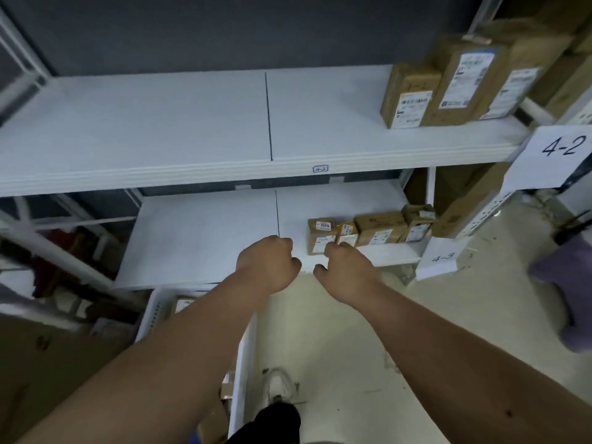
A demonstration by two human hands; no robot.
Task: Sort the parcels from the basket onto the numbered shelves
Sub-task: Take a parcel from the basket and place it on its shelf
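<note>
A white sneaker [279, 386] below a black trouser leg [272, 423] is standing on the pale glossy floor [346, 341] at the bottom of the view. Above it, two bare forearms are reaching forward side by side toward the white metal shelving.

The left hand [267, 262] is hanging over the front edge of the lower white shelf board [198, 238], its fingers curled into a loose fist that is holding nothing. The right hand [347, 270] is hovering just beside it, knuckles up and fingers bent downward, also holding nothing; its fingertips are lying just in front of a row of small brown cardboard parcels.

That row is sitting on the right part of the lower shelf: a small brown box with a white "3006" sticker [321, 235], a narrower small box with a yellow label [348, 234], a wider flat brown box [379, 228], and a small brown carton [418, 222] at the far right. A white paper sign marked "4-3" [441, 258] is hanging at that shelf's right corner.

Further back, the upper white shelf board [160, 123] is carrying three taller brown cardboard parcels with white shipping labels [461, 81], standing together at its right end. A tiny blue-edged "4-2" tag [320, 168] is sticking to its front lip, and a large white paper sign reading "4-2" [557, 155] is hanging at the right post.
</note>
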